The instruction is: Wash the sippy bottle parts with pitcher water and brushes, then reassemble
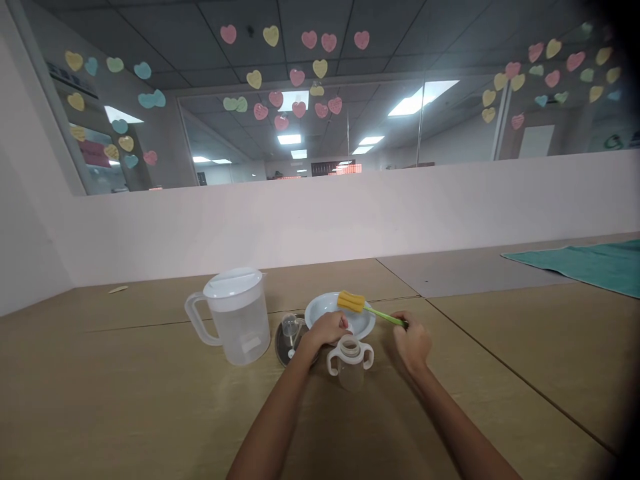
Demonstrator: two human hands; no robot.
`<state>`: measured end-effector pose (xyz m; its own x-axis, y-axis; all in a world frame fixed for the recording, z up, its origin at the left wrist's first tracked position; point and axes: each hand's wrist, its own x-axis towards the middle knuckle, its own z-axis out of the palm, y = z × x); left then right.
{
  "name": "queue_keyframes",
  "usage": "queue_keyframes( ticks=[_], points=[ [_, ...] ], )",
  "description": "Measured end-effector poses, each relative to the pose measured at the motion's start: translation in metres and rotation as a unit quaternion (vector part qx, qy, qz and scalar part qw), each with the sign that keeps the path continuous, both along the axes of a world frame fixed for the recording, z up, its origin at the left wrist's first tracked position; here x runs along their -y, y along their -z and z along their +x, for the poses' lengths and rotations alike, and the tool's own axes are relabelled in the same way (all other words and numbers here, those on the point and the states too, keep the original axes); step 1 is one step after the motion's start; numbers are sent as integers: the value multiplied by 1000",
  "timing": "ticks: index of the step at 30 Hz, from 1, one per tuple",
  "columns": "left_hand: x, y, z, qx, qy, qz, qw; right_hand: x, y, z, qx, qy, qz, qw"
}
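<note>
In my right hand [413, 340] is the green handle of a bottle brush [351, 301] with a yellow sponge head. The head is over a white bowl [369, 327]. My left hand [330, 328] is closed at the bowl's near left rim. What its fingers hold, if anything, is hidden. Just in front of the bowl stands a clear baby bottle [351, 373] without a lid, with a white two-handled ring around its neck. Left of my left hand, a round metal tray [281, 350] bears a clear bottle part with a straw [290, 327], partly behind my wrist.
A translucent plastic pitcher [243, 330] with a white lid stands to the left. A teal cloth [600, 261] lies at the far right. Behind the wooden table [150, 400] rises a white wall [300, 227] below a window with heart-shaped sticky notes.
</note>
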<state>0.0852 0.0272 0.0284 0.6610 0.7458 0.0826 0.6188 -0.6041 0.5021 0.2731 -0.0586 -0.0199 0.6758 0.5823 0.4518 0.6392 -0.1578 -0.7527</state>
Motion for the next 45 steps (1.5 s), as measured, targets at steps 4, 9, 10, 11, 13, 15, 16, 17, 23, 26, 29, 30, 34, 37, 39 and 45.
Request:
queue_keyframes(
  ticks=[4,9,10,11,13,15,16,17,23,26,29,30,34,37,39,45],
  points=[
    [-1,-18,-12,47,-4,14,999,-1,1,-1,8,2,17,1000],
    [9,-46,-21,186,-22,9,982,-2,5,-4,57,-1,54,997],
    [12,-50,-22,209,-30,12,977,-3,6,-5,61,0,53,997],
    [15,-54,-21,232,-35,13,972,-3,6,-5,69,-4,55,996],
    [19,-58,-20,277,-25,8,960,-2,8,-7,98,-27,70,992],
    [21,-60,-19,301,-8,4,954,-2,9,-10,129,-60,92,986],
    [22,-60,-19,295,-7,12,956,-2,10,-11,138,-75,104,982],
    [22,-60,-20,275,-13,27,961,-1,10,-12,142,-84,117,979],
    [20,-65,-30,112,-102,157,976,1,6,-8,104,-41,167,980],
    [21,-70,-39,95,-107,173,974,2,3,-4,65,-9,172,983],
    [24,-75,-45,89,-75,154,981,1,2,-3,53,-9,178,983],
    [24,-76,-46,90,-63,146,983,1,3,-3,58,-16,182,982],
    [29,-80,-48,125,-32,120,984,-2,6,-3,73,-35,182,980],
    [32,-85,-51,156,-18,92,983,-2,8,-3,91,-37,168,981],
    [33,-89,-56,143,-21,96,985,-2,9,-4,116,-50,163,978],
    [30,-86,-77,-122,-90,8,988,-2,10,-5,138,-63,159,976]
  ],
)
